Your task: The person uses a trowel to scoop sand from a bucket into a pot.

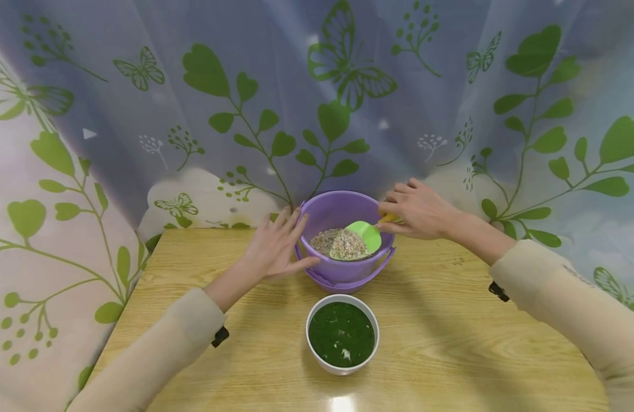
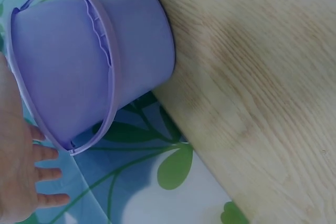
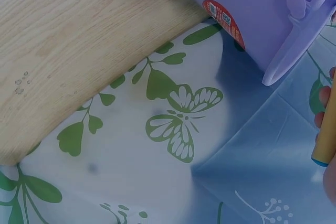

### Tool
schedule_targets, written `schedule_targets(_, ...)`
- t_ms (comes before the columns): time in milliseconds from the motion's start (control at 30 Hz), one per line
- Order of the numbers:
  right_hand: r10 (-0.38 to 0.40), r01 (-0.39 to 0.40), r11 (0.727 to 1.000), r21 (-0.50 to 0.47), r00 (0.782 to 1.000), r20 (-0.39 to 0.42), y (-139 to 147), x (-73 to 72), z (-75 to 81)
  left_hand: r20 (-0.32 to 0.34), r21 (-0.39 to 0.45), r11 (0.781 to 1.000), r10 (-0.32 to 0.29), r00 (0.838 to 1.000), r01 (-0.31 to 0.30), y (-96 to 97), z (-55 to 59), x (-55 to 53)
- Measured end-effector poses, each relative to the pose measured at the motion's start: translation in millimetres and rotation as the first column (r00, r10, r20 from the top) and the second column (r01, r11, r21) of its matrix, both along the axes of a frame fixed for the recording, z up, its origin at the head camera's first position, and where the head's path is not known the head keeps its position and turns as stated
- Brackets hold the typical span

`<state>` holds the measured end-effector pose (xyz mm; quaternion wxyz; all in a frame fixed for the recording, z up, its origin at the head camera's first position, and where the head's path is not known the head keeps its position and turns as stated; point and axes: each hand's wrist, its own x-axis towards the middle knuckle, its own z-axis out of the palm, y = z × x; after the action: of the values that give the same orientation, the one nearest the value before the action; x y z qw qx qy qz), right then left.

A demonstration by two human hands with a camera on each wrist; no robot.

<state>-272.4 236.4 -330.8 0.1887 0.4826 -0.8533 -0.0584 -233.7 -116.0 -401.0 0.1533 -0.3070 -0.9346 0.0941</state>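
A purple bucket (image 1: pixel 343 272) stands at the back of the table with a layer of grainy, speckled material (image 1: pixel 322 241) inside. My right hand (image 1: pixel 417 210) grips the yellow handle (image 3: pixel 326 129) of a toy shovel, whose light green blade (image 1: pixel 371 236) dips into the bucket and bears a heap of the grains. My left hand (image 1: pixel 276 243) rests against the bucket's left rim, its fingers spread and fairly straight. In the left wrist view the bucket's handle (image 2: pixel 113 72) hangs down along its side. In front of the bucket sits a white bowl (image 1: pixel 375 343) filled with dark green liquid (image 1: pixel 332 326).
The wooden table (image 1: pixel 234 355) ends just behind the bucket. A curtain (image 1: pixel 276 68) with green leaves and butterflies hangs behind and to the left. Pale specks float on the bowl's liquid. A red label (image 3: pixel 224 23) is stuck on the bucket's side.
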Motion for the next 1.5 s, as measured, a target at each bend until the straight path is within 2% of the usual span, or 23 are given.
schedule_targets(167, -0.001, 0.001, 1.000, 0.010, 1.000, 0.002, 2.6, 4.8, 1.1, -0.046, 0.007, 0.999, -0.036, 0.998, 0.036, -5.5, -0.7, 8.4)
schedule_targets(633, 0.070, -0.071, 0.997, -0.037, 0.997, -0.041, 5.7, 19.2, -2.7, -0.065, 0.014, 0.996, -0.083, 0.994, 0.084, -15.1, -7.4, 37.0)
schedule_targets(900, 0.119, -0.122, 0.991, -0.052, 0.991, -0.064, 3.6, 22.5, -4.5, -0.013, 0.038, 0.995, -0.091, 0.996, 0.091, -14.8, -10.8, 55.7)
schedule_targets(1167, 0.142, -0.146, 0.989, -0.036, 0.986, -0.084, -2.7, 29.5, -3.3, -0.005, 0.025, 0.992, -0.122, 0.993, 0.122, -16.1, -12.6, 72.3)
schedule_targets(1500, 0.165, -0.167, 0.986, -0.016, 0.983, -0.081, -5.9, 40.2, -5.1, 0.034, 0.021, 0.988, -0.156, 0.987, 0.155, -16.1, -26.0, 86.8)
